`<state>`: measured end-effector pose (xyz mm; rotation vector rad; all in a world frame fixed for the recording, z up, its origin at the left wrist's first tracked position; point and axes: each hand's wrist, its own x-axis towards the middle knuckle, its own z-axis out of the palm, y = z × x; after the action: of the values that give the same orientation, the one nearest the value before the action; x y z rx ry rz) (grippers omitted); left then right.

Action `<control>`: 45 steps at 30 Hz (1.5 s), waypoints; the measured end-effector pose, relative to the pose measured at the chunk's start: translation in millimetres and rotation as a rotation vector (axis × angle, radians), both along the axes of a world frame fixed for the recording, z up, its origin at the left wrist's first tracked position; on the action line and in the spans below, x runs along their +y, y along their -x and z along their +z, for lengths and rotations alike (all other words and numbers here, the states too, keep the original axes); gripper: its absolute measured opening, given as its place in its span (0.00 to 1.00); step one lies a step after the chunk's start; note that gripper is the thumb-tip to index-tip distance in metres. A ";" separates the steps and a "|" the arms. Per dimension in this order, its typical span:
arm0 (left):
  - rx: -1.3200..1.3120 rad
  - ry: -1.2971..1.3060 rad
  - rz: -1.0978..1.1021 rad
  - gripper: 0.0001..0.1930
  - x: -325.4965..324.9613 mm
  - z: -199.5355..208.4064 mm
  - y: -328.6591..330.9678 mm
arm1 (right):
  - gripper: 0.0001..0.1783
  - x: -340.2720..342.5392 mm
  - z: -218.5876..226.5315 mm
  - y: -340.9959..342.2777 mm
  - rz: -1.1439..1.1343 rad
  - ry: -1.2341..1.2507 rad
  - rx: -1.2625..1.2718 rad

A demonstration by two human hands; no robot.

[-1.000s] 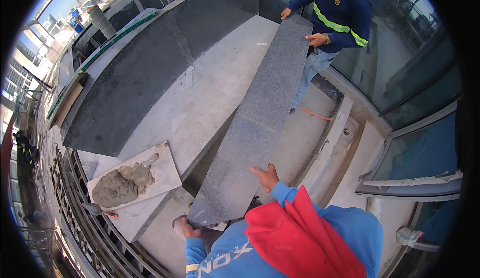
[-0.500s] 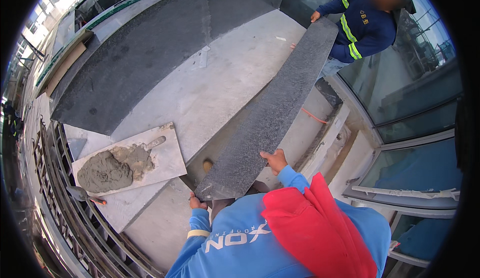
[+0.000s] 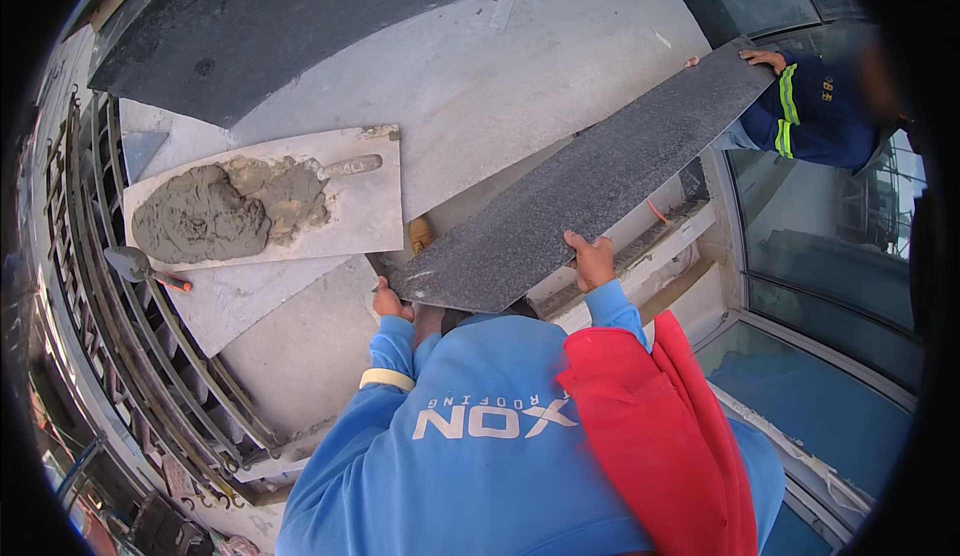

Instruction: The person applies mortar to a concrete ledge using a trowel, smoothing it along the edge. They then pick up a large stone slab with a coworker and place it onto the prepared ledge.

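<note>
A long dark grey stone slab (image 3: pixel 560 196) stretches diagonally from my body to a co-worker at the far right. My left hand (image 3: pixel 392 301) is closed on its near left corner. Along the near right edge my right hand (image 3: pixel 592 261) grips it, thumb on top and the other fingers partly hidden at the edge. The co-worker's hand (image 3: pixel 765 60) lies on the far end, with fingertips showing at the far left corner. Beyond my left hand, a pale board (image 3: pixel 370 211) carries a heap of wet grey mortar (image 3: pixel 200 214) and a mortar-smeared tool handle (image 3: pixel 352 166).
A trowel (image 3: pixel 130 264) with an orange-tipped handle lies left of the board, over a metal railing (image 3: pixel 150 356). Large dark slabs (image 3: pixel 300 16) cover the far side. Glass panels (image 3: pixel 820 226) stand at right. A tan boot (image 3: pixel 421 233) shows beside the slab.
The slab's far end has swung right along with the co-worker. My hands keep their hold on the near end. The view has shifted, bringing the mortar board higher in the picture.
</note>
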<state>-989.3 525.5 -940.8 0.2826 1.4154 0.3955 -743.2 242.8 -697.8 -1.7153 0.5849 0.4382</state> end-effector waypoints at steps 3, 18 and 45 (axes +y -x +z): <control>0.046 -0.032 0.003 0.19 -3.3 3.0 0.1 | 0.20 6.6 15.5 -7.5 -0.009 0.025 -0.006; 0.102 0.004 0.047 0.17 6.5 38.3 -37.9 | 0.12 44.7 25.3 -60.3 0.092 -0.019 -0.047; 0.113 -0.011 0.260 0.20 20.3 46.1 -82.7 | 0.30 127.0 45.9 -142.5 0.273 0.249 0.117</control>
<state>-906.6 545.9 -894.7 0.1308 1.5666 0.6079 -600.8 369.8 -651.9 -2.0290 0.5066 0.6860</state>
